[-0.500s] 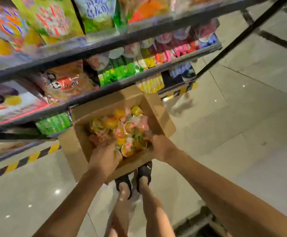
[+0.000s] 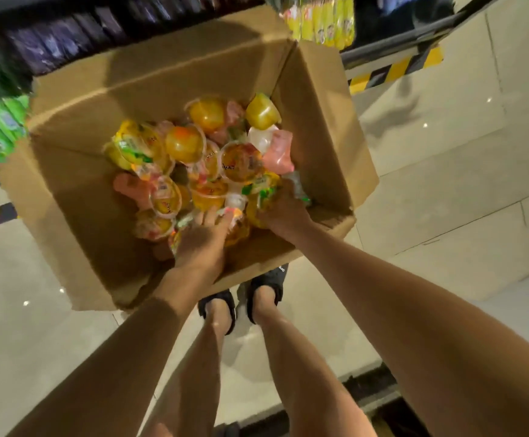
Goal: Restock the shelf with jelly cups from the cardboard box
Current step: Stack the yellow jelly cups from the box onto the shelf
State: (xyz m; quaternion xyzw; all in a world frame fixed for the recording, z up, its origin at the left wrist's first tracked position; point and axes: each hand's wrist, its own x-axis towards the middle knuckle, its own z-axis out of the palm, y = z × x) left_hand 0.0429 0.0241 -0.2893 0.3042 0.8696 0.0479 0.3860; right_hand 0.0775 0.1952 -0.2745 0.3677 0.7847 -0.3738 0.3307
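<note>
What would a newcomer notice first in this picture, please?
The heap of yellow, orange and pink jelly cups in the open cardboard box at centre draws the eye first. Next come both hands, left hand and right hand, reaching into the pile's near edge.

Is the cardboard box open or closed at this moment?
Open: the cardboard box has its flaps spread outward, the jelly cups lie exposed, and both hands reach inside.
</note>
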